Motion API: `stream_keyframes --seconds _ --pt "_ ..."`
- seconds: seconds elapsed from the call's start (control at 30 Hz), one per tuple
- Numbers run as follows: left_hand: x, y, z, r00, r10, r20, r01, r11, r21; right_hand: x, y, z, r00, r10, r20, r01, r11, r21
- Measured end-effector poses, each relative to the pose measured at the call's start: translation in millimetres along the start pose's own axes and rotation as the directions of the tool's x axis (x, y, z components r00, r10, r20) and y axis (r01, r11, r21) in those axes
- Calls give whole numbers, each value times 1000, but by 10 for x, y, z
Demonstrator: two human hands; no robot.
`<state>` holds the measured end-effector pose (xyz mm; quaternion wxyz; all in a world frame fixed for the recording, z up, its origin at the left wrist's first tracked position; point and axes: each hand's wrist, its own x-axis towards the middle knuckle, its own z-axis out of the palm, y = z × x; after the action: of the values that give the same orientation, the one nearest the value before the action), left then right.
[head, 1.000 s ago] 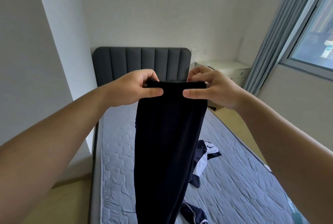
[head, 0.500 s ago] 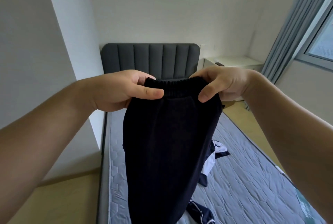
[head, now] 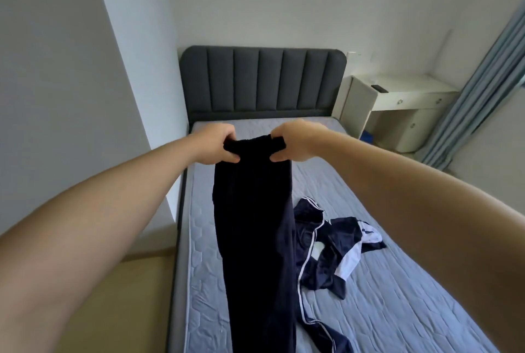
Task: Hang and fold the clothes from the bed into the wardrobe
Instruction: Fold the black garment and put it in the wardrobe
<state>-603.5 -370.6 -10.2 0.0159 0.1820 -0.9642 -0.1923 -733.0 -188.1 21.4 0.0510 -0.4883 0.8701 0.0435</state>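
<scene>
Over the bed (head: 397, 281), the black trousers (head: 252, 225) have come down from chest height and stretch along it, waistband (head: 252, 144) toward 12 o'clock; I'd judge they are being laid out for folding. Left hand (head: 216, 145) and right hand (head: 295, 141) each hold a grip clamped on the waistband's corners. A navy striped tracksuit (head: 326, 242) lies crumpled at 3 o'clock.
</scene>
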Motion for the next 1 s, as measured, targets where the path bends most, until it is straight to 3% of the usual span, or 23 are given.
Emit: stream_keyframes --seconds 0.1,0.23,0.37,0.47,0.6,0.77,0.9,1.0 --pt "385 -104 -93 958 -17 -286 70 982 175 436 -21 -20 965 47 -257 -96 978 -183" --pt "633 -105 -459 876 -33 -481 47 999 17 708 -55 -269 848 28 -529 -147 972 -184" --pt "622 -79 -722 801 -17 -598 -44 995 -86 770 -101 -483 756 28 -654 -162 976 -146" --pt "571 -108 -643 750 8 -662 -84 993 -83 740 -127 -432 741 16 -671 -152 978 -145" --pt "457 -279 -90 716 -24 -698 -89 988 -126 706 -177 -17 802 -12 -597 -110 980 -168" --pt "94 -648 1266 780 -275 -562 37 916 -398 617 -351 1103 931 -80 -357 27 988 -154" --pt "-325 -970 2682 794 -533 -292 273 742 -612 441 -508 2593 985 -140 -97 129 985 -116" --pt "-661 -1160 3762 739 -674 -15 490 552 -675 205 -598 3794 979 -173 108 184 978 -101"
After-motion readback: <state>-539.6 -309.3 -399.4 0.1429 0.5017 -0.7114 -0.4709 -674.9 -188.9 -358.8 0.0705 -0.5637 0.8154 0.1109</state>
